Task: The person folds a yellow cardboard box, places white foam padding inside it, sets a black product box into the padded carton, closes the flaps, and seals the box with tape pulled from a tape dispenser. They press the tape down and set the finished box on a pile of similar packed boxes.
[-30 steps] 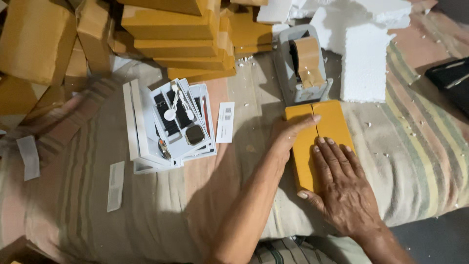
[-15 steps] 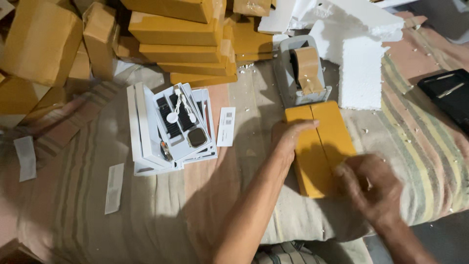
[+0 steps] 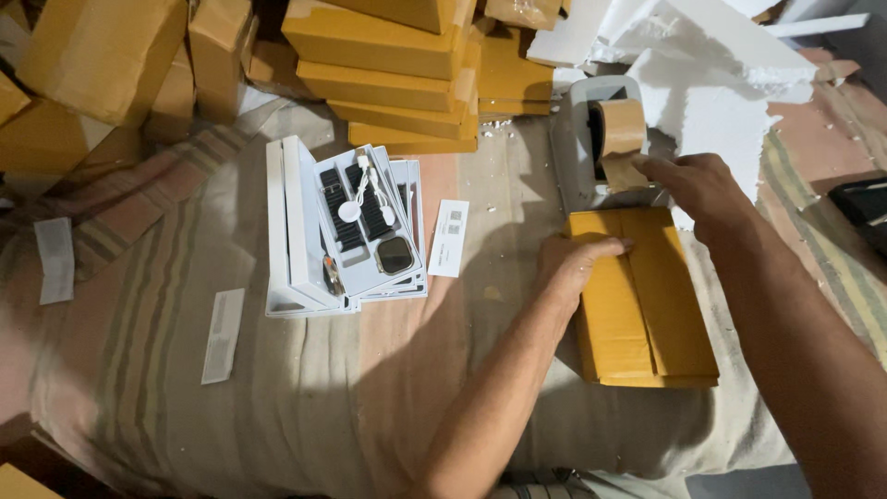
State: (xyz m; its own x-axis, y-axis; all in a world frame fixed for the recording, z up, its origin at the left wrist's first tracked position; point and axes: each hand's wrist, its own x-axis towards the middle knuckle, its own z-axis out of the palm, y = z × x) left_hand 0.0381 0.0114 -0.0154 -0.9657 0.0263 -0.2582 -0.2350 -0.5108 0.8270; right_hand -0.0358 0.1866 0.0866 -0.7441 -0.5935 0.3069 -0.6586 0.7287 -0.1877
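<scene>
Right hand, change: a second ago your right hand (image 3: 704, 188) lay flat on the yellow box (image 3: 642, 296); half a second ago it was a blur lifting off; now it is up at the tape dispenser (image 3: 599, 139).
Left hand, change: your left hand (image 3: 575, 261) has stayed on the box's left half throughout.
Box: it has not moved, lying flat on the striped cloth (image 3: 277, 397) just below the dispenser, its two flaps closed.
Right hand, pose: your arm reaches forward across the box, fingers curled with their tips at the loose end of the brown tape roll (image 3: 619, 129); you cannot tell whether they have pinched it.
Left hand, pose: palm down, fingers stretched out flat toward the seam, pressing and gripping nothing.
Nearby: white trays (image 3: 346, 226) holding a watch sit well left of the box.
</scene>
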